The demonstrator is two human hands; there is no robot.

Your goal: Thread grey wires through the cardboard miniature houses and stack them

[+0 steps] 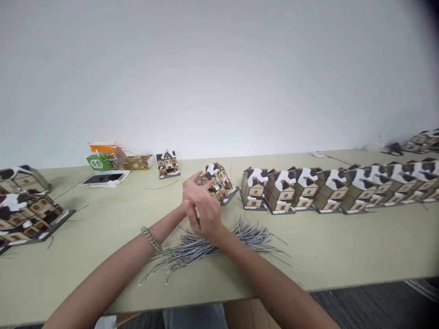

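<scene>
A small cardboard model house (221, 182) with a snow-patched brown roof stands tilted on the beige table (343, 256), just past my hands. My left hand (192, 189), with a braided bracelet on its wrist, reaches its fingertips to the house's left side and grips it there. My right hand (206, 218) is right in front of the left and overlaps it, fingers partly curled; I cannot make out anything in it. Under both wrists lies a loose heap of thin grey wires (219, 242).
A row of several finished houses (325, 187) runs to the right, with more at the far right (423, 139). Other houses (24, 214) sit at the left edge. One house (168, 163), a phone (104, 178) and small boxes (103, 157) are at the back left.
</scene>
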